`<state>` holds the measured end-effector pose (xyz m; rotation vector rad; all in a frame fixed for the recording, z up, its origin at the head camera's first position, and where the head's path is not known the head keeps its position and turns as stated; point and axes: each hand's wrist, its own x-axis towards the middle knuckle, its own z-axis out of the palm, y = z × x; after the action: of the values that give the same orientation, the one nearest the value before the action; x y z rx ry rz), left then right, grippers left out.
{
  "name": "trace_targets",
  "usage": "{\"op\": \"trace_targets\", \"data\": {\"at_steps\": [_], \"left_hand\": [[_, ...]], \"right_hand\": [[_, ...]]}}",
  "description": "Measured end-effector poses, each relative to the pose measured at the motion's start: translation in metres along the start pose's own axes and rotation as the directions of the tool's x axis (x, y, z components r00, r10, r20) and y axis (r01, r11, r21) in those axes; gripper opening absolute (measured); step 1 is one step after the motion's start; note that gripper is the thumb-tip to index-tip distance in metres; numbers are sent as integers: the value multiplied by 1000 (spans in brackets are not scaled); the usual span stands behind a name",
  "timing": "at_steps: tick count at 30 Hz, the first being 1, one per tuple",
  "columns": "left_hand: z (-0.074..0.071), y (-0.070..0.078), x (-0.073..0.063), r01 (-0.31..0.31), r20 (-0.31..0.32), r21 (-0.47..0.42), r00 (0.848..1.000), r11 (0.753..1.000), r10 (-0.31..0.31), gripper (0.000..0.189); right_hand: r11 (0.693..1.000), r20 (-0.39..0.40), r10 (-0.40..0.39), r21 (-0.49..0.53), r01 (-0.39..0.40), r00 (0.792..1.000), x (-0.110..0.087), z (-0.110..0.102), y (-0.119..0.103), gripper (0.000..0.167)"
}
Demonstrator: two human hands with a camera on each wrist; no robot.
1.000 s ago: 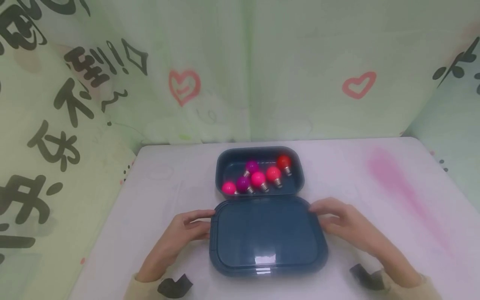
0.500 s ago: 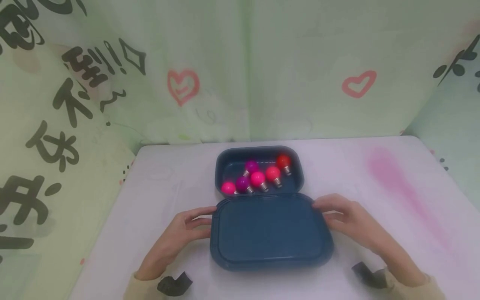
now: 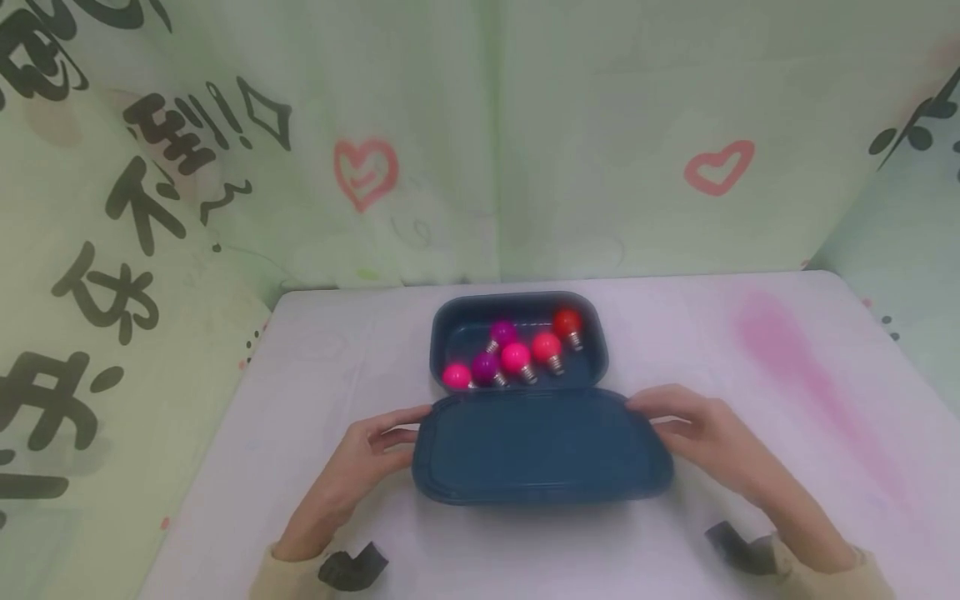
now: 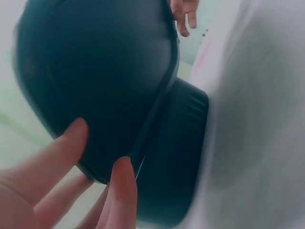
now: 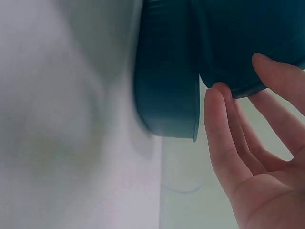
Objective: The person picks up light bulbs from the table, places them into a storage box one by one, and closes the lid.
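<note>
A dark blue box (image 3: 467, 321) stands at the back of the table with several round light bulbs (image 3: 516, 358) in it, pink, purple and red. In front of it, the matching lid (image 3: 540, 450) is tilted, its near edge raised off the table and its far edge against the box's front rim. My left hand (image 3: 367, 458) holds the lid's left edge; in the left wrist view, the thumb (image 4: 76, 138) lies over the lid's face. At the opposite edge my right hand (image 3: 697, 425) pinches the lid's corner between thumb and fingers, seen closely in the right wrist view.
The white table (image 3: 330, 358) carries a pink stain (image 3: 795, 358) on its right side. A pale green curtain (image 3: 555, 208) with drawn hearts hangs behind the table, and printed cloth stands at both sides. Black bands (image 3: 352, 568) sit at both wrists.
The lid's near edge has swung up, so the lid looks shallower and its bright reflection is gone. Both hands have moved slightly away from the body with it. Box and bulbs have stayed put.
</note>
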<state>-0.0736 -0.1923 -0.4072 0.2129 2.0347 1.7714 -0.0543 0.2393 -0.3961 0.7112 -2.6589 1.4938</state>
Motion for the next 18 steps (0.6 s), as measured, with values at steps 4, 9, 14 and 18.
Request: {"op": "trace_targets", "data": {"at_steps": [4, 9, 14, 18], "left_hand": [[1, 1, 0, -4, -57, 51, 998, 999, 7, 52], [2, 2, 0, -50, -96, 61, 994, 997, 56, 47], [4, 1, 0, -101, -100, 55, 989, 993, 106, 45], [5, 1, 1, -123, -125, 60, 984, 991, 129, 42]], "right_hand": [[999, -15, -7, -40, 7, 1000, 1, 0, -2, 40], [994, -41, -17, -106, 13, 999, 2, 0, -3, 44], [977, -93, -73, -209, 52, 993, 2, -1, -5, 51], [971, -117, -82, -232, 53, 990, 2, -1, -7, 45]]}}
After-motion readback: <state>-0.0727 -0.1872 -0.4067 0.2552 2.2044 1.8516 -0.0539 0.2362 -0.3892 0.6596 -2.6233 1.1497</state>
